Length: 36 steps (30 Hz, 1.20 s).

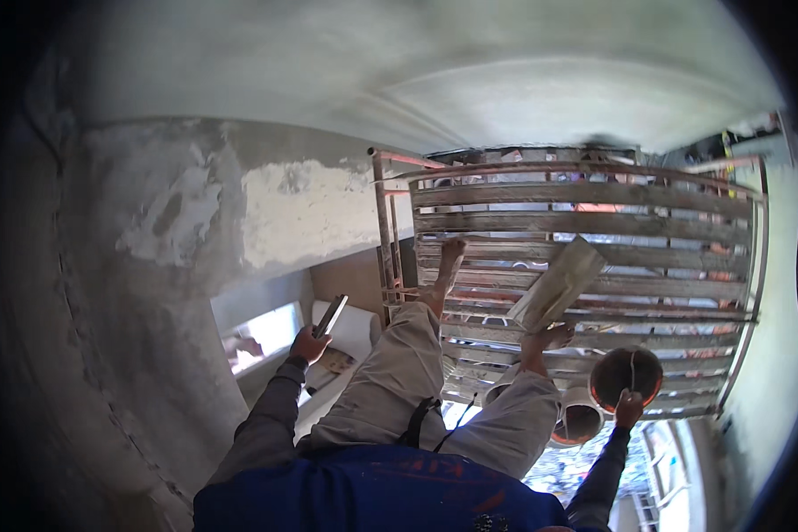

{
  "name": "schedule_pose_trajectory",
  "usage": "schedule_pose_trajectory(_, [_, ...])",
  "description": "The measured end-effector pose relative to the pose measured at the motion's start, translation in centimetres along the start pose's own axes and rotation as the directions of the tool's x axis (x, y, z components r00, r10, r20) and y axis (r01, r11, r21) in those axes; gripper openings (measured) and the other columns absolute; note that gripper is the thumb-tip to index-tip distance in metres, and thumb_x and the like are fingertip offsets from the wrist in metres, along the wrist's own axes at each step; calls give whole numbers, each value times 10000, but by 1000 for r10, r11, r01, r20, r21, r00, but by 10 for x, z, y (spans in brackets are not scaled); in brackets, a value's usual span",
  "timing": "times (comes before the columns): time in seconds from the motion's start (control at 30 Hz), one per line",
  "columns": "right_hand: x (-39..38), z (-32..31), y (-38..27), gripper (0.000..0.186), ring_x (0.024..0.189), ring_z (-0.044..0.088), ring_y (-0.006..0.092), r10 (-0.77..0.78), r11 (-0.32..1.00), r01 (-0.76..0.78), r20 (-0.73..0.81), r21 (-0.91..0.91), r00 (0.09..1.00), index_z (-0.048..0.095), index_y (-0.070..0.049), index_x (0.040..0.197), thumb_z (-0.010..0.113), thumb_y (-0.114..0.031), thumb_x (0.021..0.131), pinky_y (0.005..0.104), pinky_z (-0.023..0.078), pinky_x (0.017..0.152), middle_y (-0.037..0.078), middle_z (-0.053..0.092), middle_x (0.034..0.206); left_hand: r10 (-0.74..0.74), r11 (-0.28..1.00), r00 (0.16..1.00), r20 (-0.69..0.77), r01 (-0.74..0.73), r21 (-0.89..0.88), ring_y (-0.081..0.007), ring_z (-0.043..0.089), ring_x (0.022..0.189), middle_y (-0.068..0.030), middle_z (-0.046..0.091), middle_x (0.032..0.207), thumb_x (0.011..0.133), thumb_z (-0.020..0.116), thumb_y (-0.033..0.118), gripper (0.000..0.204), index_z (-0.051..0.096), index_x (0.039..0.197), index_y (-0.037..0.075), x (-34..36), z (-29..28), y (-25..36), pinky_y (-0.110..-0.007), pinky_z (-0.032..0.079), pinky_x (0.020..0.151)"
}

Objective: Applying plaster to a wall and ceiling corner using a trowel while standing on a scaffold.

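Left hand (309,344) closed round a flat tool (332,316). Right hand (629,409) clenched on pale handle (632,370) of dark bucket (618,379); 2nd bucket (581,419) just beside it.

Across the front of the wearer's blue shirt (328,492) runs dark red lettering (430,467), large and set in a line, a few strokes distinct enough to pass for characters but the whole too dim and slanted to be read as a word. Lower down on the same cloth, toward the wearer's right side, sits a smaller red mark (489,504), whose shape is too faint to tell as a letter, a number or part of a printed emblem.
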State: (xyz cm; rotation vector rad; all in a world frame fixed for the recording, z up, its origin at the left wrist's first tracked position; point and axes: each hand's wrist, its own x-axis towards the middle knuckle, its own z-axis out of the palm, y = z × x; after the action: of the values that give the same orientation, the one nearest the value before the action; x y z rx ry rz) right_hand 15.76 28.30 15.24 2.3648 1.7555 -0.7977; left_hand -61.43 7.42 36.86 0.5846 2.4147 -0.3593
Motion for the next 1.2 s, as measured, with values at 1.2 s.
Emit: schedule_pose_trajectory(1.2, [68,190,-647,294,797,595,362,-596,547,835,673,-59,437,600,-24,733,491,-270,850,482,442,602,193,605,717,-404,900,433,-806,29,-435,-376,530,1077,-267,547,1163,879,603,394,634,439,1230,-108,165,-315,-384,-427,386,976])
